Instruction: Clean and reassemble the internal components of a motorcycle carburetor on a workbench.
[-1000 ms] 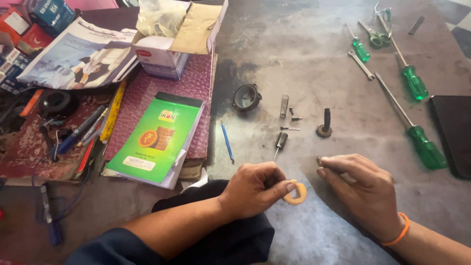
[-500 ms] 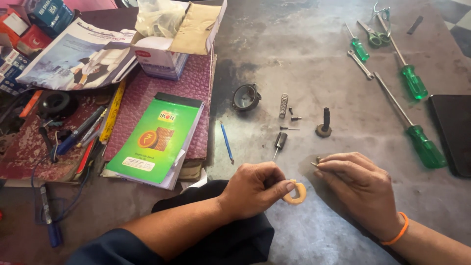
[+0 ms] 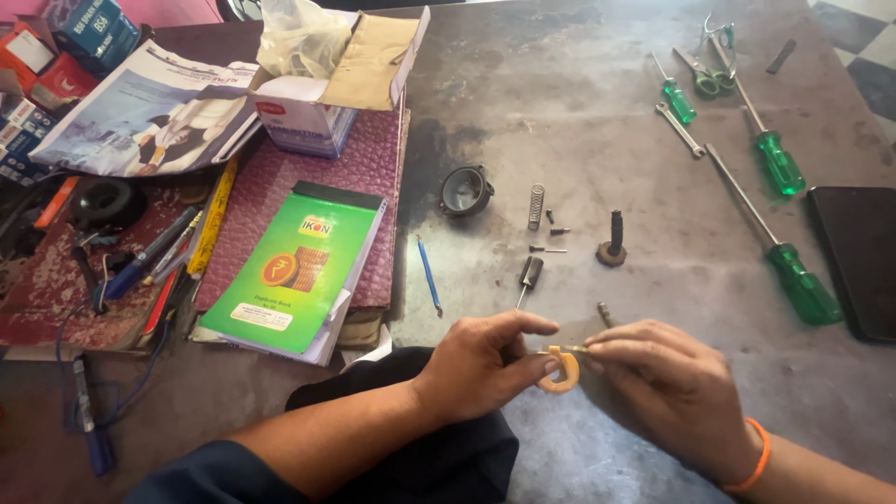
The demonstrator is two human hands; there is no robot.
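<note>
Fingers of my left hand are pinched shut on a small yellow-orange ring, thumb above and fingertips beneath, holding it just over the grey metal table. My right hand meets it from the other side, thumb and forefinger closed on a thin metal pin whose tip lies across the top of the ring; the other fingers of that hand are curled loosely. An orange band sits round my right wrist, and a dark cloth lies under my left forearm.

Just beyond my hands small parts lie scattered on the table: a short screw near my right knuckles, a small dark-handled tool, a coil spring, a few tiny screws beside it, a black post on a round base and a dark round cap. A blue pen lies to the left of them, next to a green booklet that rests on a maroon folder.

Farther right, well apart from my hands, are three green-handled screwdrivers, the largest nearest, a small spanner and a pair of scissors. A black flat slab lies at the table's right edge. At the top left stand an open cardboard box and a magazine
</note>
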